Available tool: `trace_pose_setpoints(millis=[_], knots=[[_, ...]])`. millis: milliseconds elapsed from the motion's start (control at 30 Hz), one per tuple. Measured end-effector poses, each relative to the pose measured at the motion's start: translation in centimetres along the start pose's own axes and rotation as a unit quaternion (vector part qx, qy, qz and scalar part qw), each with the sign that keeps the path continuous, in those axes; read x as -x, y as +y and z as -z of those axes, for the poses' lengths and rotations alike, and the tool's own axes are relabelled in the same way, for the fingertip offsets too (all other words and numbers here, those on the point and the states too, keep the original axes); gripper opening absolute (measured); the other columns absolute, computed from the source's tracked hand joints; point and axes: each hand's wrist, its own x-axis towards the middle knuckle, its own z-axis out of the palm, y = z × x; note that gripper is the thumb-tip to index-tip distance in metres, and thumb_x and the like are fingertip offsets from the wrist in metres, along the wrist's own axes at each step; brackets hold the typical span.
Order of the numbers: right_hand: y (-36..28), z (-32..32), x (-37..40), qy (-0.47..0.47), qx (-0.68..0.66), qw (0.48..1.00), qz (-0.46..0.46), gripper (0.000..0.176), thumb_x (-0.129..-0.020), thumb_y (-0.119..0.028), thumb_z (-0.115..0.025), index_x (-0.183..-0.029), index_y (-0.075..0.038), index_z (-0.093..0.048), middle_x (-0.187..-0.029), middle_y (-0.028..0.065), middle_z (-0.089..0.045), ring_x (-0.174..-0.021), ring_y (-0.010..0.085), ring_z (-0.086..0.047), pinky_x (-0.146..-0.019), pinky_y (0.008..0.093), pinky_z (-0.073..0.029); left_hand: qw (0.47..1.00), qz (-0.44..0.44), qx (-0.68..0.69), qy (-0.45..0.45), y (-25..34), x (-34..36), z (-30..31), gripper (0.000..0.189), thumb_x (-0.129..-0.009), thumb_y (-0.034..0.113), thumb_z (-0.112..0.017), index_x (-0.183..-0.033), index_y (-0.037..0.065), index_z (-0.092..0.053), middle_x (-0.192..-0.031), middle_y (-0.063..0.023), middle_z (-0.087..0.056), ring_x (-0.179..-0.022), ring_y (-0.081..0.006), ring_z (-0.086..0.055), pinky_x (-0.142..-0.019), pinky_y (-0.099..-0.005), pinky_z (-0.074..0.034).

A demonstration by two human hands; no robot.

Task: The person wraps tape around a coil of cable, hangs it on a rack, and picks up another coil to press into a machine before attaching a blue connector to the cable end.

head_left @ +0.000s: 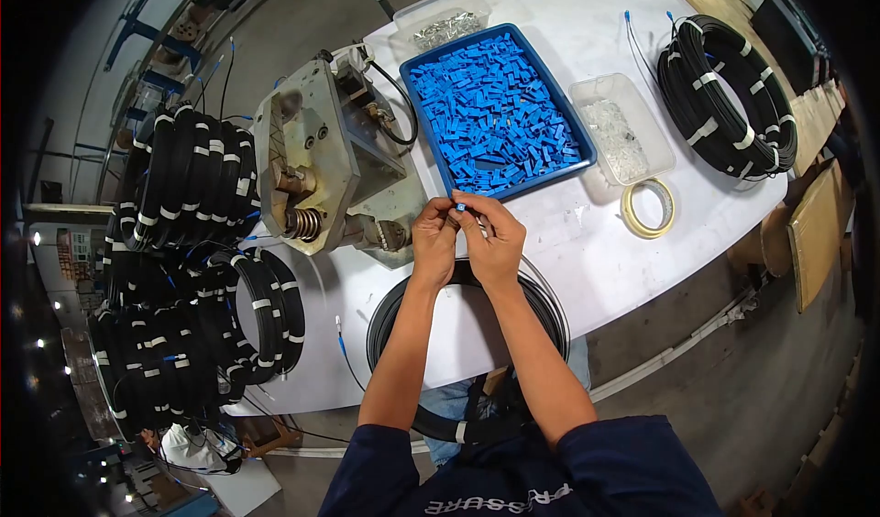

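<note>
My left hand (434,247) and my right hand (495,247) meet in front of the blue tray (554,86). Their fingertips are closed together around a small blue fibre connector (460,207); the fingers hide most of it. Many loose blue connector housings (495,114) fill the tray just beyond my hands. Under my forearms, a coil of black cable (378,329) lies over the near table edge. A cable end with a blue connector (342,341) sticks up left of that coil.
A metal press (316,150) stands left of the tray. Stacked black cable coils (183,178) crowd the far left; another coil (724,100) lies at right. Transparent boxes (666,146) (403,45) hold small parts. A tape roll (626,210) lies on the white table (632,269).
</note>
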Motion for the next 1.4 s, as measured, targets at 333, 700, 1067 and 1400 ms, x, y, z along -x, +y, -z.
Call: trace_pose_setpoints(millis=[333, 700, 1067, 1400], knots=[[0.4, -0.2, 0.2, 0.010, -0.008, 1.000, -0.018, 0.017, -0.089, 0.003, -0.063, -0.105, 0.006, -0.066, -0.105, 0.0132, -0.067, -0.095, 0.0167, -0.064, -0.084, 0.0269, -0.052, 1.000, -0.008, -0.021, 0.006, 0.1, -0.1, -0.3, 0.005, -0.095, 0.003, -0.058, -0.100, 0.003, -0.059, -0.095, -0.0028, -0.065, -0.089, -0.0089, -0.060, -0.082, -0.0245, -0.049], [0.2, -0.4, 0.0, 0.034, -0.031, 0.998, -0.047, 0.014, -0.092, -0.007, -0.064, -0.103, 0.001, -0.064, -0.094, 0.0076, -0.067, -0.085, 0.0129, -0.062, -0.076, 0.0263, -0.051, 0.997, -0.040, -0.062, 0.002, 0.5, -0.1, -1.1, 0.005, -0.095, -0.001, -0.057, -0.096, 0.004, -0.059, -0.092, -0.0024, -0.063, -0.086, -0.0090, -0.059, -0.078, -0.0259, -0.049], [-0.4, -0.3, -0.9, 0.038, -0.088, 0.994, -0.054, 0.020, -0.098, -0.015, -0.057, -0.113, -0.002, -0.059, -0.098, 0.0062, -0.065, -0.084, 0.0108, -0.061, -0.075, 0.0238, -0.049, 0.996, -0.015, -0.085, -0.003, 0.8, -0.2, -1.3, 0.003, -0.094, 0.005, -0.061, -0.096, 0.004, -0.060, -0.090, -0.0028, -0.063, -0.085, -0.0099, -0.058, -0.078, -0.0266, -0.049], [-1.7, 1.7, -1.8, -0.002, -0.065, 0.995, -0.078, 0.025, -0.099, -0.011, -0.054, -0.120, -0.002, -0.063, -0.108, 0.0075, -0.062, -0.096, 0.0118, -0.057, -0.087, 0.0239, -0.044, 0.997, -0.021, -0.079, -0.013, 0.7, 0.0, -1.1, 0.008, -0.093, 0.009, -0.064, -0.098, 0.004, -0.060, -0.086, -0.0021, -0.062, -0.077, -0.0085, -0.053, -0.071, -0.0240, -0.042]])
